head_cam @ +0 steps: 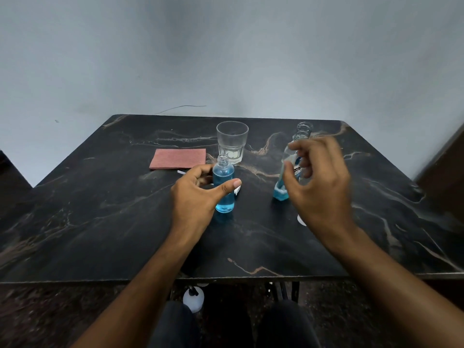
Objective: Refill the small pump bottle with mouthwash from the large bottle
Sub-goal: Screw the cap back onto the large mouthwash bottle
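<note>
The left hand [198,194] has its fingers curved loosely around the small bottle [224,187], thumb across the front and the others behind; whether they press the plastic cannot be told. The right hand [317,182] is blurred, fingers spread and half curled just in front of the large bottle [291,167], apparently not gripping it. Both bottles stand upright and uncapped on the worktop [100,222]. The small one looks filled with blue nearly to the shoulder, while the large one holds only a little at its base. So the pour seems done; refitting the pump and capping remain. A glass [232,141] and cloth [178,159] lie behind.
</note>
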